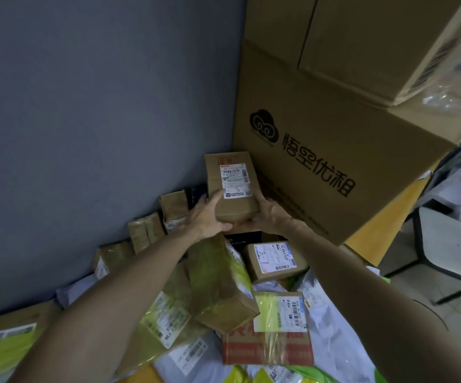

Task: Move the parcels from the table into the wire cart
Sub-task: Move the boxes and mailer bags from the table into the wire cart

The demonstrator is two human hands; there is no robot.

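Small oblong cardboard parcel (233, 186), white label on top; left hand (206, 217) and right hand (272, 215) clasp its near end, fingers curled; taped cartons (221, 283) heaped beneath.

One head-worn wide-angle camera, looking forward and down from the person's own viewpoint
It is hanging close above the heap of brown cardboard and plastic-wrapped parcels (224, 299), facing the corner where the plain grey wall (99, 106) is meeting the large brown cardboard carton with black printed characters (334, 150); two bare forearms (113, 299) are stretching away from the lens, and the frame is sitting tilted
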